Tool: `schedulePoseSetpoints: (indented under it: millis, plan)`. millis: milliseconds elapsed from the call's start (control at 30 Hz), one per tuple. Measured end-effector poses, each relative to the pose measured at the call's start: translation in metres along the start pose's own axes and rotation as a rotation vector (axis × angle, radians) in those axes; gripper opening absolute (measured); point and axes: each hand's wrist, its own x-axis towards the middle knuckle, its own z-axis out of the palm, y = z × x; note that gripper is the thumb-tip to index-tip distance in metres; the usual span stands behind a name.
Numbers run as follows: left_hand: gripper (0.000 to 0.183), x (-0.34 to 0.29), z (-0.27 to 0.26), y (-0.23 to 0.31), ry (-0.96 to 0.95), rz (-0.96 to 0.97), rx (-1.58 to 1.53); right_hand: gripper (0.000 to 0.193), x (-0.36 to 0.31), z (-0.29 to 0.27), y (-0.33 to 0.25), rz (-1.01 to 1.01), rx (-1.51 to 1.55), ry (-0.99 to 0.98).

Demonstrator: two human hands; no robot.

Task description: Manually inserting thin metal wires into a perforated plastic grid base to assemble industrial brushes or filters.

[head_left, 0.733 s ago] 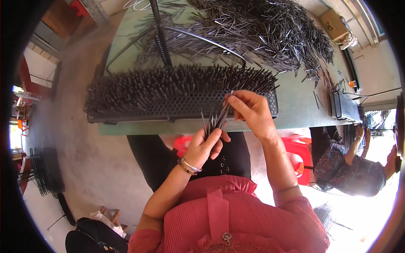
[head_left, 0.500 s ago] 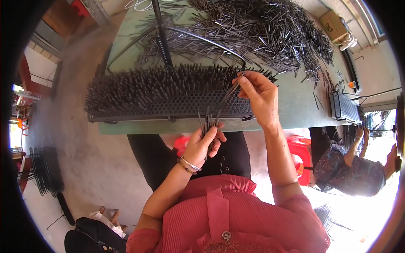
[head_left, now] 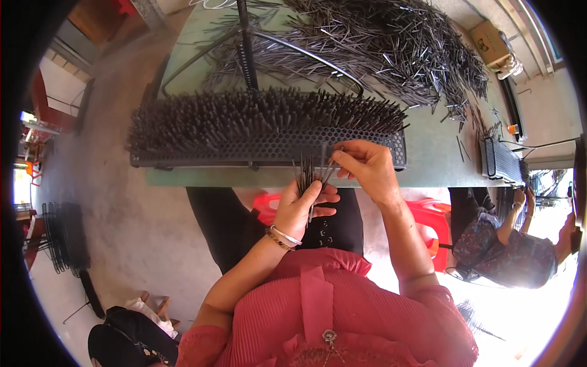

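A bundle of thin dark strips (head_left: 304, 177) stands up out of my left hand (head_left: 299, 205), which is closed around it just off the table's near edge. Close beside it, my right hand (head_left: 370, 171) pinches a few similar strips between thumb and fingers, their lower ends by the bundle. Behind both hands lies a long black perforated panel (head_left: 214, 158). Dense upright strips (head_left: 257, 119) fill most of its holes, while rows along its near side and right part show bare holes. Fingertips hide some of the held strips.
A large heap of loose dark strips (head_left: 379, 52) covers the back of the green table (head_left: 214, 177). A black metal frame (head_left: 246, 49) rises behind the panel. At the right, another person (head_left: 507, 244) works by a second perforated panel (head_left: 501, 162). A red stool (head_left: 428, 223) stands below.
My right hand has come down and toward me from over the panel to the bundle in my left hand. The panel appears slightly shifted in view.
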Motion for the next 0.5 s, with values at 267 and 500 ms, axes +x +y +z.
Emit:
schedulePoseSetpoints:
  millis: [267,500]
  plan:
    - [0.025,0.001,-0.003,-0.002,0.025,0.027,-0.079,0.016,0.01,-0.013,-0.03,-0.306,0.038,0.207]
    - [0.032,0.002,-0.002,0.001,-0.002,0.014,0.023,0.017,0.05,-0.003,-0.005,-0.475,-0.007,0.244]
